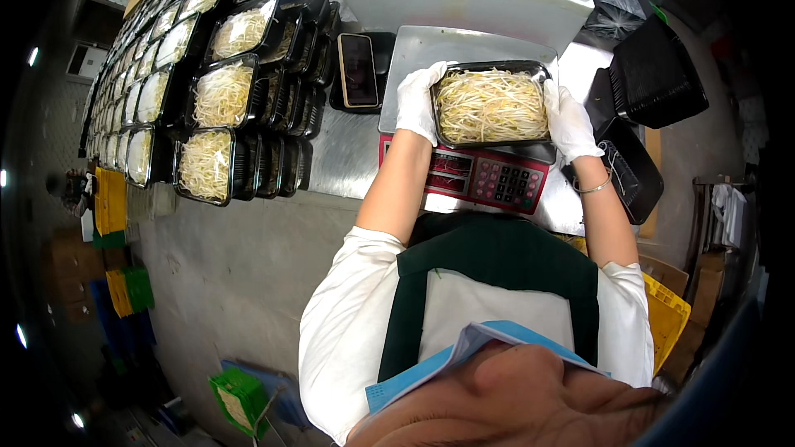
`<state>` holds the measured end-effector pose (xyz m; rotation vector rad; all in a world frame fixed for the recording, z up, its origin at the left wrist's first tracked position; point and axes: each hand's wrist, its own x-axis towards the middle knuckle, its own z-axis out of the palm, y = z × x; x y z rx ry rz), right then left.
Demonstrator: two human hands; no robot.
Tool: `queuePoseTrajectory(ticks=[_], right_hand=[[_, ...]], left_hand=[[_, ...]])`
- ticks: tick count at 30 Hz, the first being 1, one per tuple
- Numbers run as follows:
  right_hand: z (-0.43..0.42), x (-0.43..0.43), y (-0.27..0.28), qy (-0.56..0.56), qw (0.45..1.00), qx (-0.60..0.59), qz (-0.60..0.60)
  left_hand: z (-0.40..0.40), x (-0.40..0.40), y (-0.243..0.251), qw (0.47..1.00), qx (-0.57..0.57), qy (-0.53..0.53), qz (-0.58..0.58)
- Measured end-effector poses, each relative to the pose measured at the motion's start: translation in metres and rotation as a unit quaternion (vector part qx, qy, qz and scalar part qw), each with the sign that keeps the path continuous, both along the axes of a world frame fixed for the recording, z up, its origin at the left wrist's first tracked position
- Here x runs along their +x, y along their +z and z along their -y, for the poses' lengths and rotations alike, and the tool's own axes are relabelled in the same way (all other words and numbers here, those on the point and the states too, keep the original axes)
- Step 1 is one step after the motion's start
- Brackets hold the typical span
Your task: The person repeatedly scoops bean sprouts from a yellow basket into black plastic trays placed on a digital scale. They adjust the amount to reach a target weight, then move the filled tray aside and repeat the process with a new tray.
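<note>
Between my two gloved hands is a black plastic tray filled with bean sprouts (492, 105). My left hand (420, 101) grips its left end, and my right hand (570, 119) has the right end. The tray is over the metal pan of a digital scale (410, 43); whether it rests on the pan or is held just above it, I cannot tell. Below the tray shows the scale's red keypad panel (506, 181), its display partly covered by my left forearm. Both hands wear thin white gloves.
Stacks of filled sprout trays (223, 96) crowd the left of the metal table (338, 161). A phone (358, 70) lies on a black tray by the scale. Behind stands a white foam box (459, 3). Nested empty black trays (658, 74) are at right, near a loose tray (633, 177).
</note>
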<state>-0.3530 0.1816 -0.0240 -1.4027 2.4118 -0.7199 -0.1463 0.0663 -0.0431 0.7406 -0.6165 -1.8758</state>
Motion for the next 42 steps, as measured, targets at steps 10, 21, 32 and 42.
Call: queuePoseTrajectory(ticks=[10, 21, 32, 42], right_hand=[[0.029, 0.052, 0.024, 0.207, 0.943, -0.057, -0.256], [0.036, 0.045, 0.021, 0.241, 0.955, -0.046, -0.165], [0.111, 0.088, 0.159, 0.288, 0.844, -0.418, -0.174], [0.122, 0.094, 0.067, 0.368, 0.926, -0.069, -0.049]], left_hand=[[0.000, -0.009, 0.005, 0.992, -0.054, -0.012, 0.110], [-0.016, 0.043, -0.004, 0.919, -0.170, -0.091, 0.345], [-0.068, 0.051, 0.012, 0.949, -0.033, -0.223, 0.219], [-0.067, 0.056, 0.007, 0.948, -0.070, -0.185, 0.249]])
